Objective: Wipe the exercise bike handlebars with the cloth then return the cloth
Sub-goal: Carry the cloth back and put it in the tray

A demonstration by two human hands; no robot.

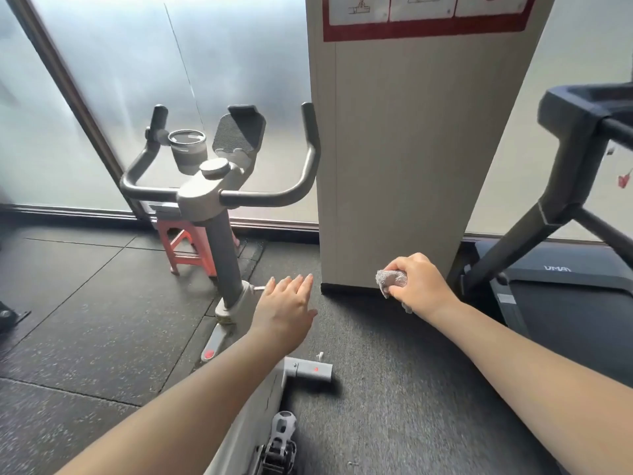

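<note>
The exercise bike's grey handlebars (274,197) curve up on both sides of a central stem, ahead and left of centre. A cup holder (188,149) and a tablet rest (239,132) sit between the bars. My right hand (418,282) grips a bunched grey cloth (390,279), held low in front of the beige pillar, well below and right of the bars. My left hand (287,303) hovers with straight fingers over the bike's stem base, holding nothing.
A beige pillar (411,149) stands right beside the right handlebar end. A treadmill (565,234) fills the right side. A red plastic stool (188,248) sits behind the bike stem. Frosted glass walls lie beyond; the floor is dark rubber matting.
</note>
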